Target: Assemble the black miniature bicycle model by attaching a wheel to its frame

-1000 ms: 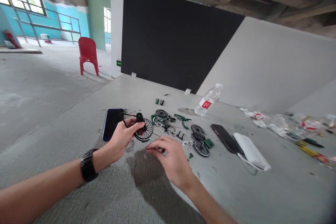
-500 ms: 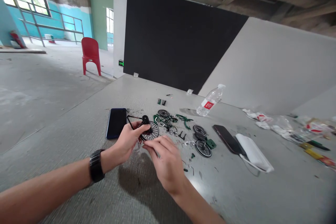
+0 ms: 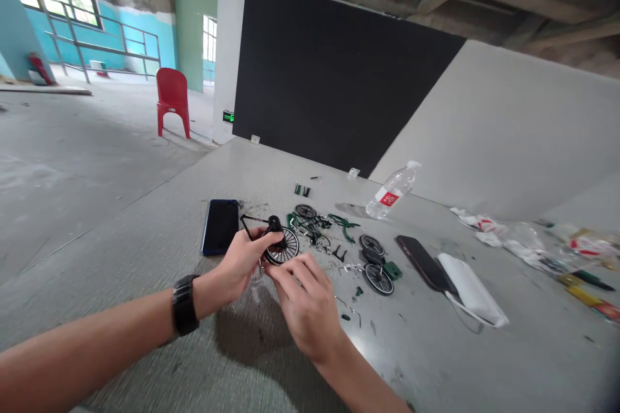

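My left hand (image 3: 242, 259) is closed round a small black model bicycle frame (image 3: 256, 220) with one spoked wheel on it. The thumb presses beside the black saddle (image 3: 274, 224), above the wheel (image 3: 289, 245). Fingers of my right hand (image 3: 306, 300) are pinched together at the wheel's lower edge; whatever lies between the fingertips is hidden. Beyond the hands are loose model bicycle parts: green frame pieces (image 3: 343, 224), a flat-lying wheel (image 3: 305, 211), and two more wheels, one of them the near wheel (image 3: 378, 279) beside a green piece (image 3: 393, 270).
A dark phone (image 3: 220, 227) lies left of my hands. To the right are a clear plastic bottle (image 3: 391, 192), a second phone (image 3: 422, 262) and a white power bank (image 3: 467, 285) with a cable. Crumpled wrappers (image 3: 489, 224) lie at the far right. A red chair (image 3: 172, 100) stands beyond the table.
The whole view has shifted slightly, so everything appears a little further right and lower. Both hands keep nearly the same hold on the model bicycle.
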{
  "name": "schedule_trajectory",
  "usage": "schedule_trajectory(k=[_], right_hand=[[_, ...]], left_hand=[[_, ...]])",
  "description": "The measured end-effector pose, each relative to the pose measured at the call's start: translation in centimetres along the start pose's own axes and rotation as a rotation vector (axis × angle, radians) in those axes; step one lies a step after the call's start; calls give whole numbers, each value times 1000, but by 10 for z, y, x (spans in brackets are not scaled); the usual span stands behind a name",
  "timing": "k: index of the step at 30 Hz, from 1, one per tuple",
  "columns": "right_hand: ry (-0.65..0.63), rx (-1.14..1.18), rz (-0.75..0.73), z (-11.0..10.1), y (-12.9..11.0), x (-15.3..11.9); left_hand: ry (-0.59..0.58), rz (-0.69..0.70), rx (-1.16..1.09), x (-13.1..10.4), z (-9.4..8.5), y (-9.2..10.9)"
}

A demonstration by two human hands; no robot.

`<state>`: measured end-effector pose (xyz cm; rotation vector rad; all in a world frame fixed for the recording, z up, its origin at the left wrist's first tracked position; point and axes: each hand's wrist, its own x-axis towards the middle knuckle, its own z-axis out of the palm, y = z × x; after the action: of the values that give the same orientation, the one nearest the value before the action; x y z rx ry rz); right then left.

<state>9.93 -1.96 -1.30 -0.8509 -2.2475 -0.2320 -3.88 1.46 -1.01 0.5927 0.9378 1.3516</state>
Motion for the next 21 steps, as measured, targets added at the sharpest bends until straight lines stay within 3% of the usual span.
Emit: schedule_trajectory(k=[10, 17, 21], right_hand=[[-41, -54, -15, 2, -1, -5], [-13, -60, -113, -8, -3, -2], [-61, 66, -25, -10, -2, 0]], left_hand=[[-12, -36, -13, 1, -2, 2], [22, -10, 34, 0, -2, 3], [-5, 42, 28, -3, 1, 2]])
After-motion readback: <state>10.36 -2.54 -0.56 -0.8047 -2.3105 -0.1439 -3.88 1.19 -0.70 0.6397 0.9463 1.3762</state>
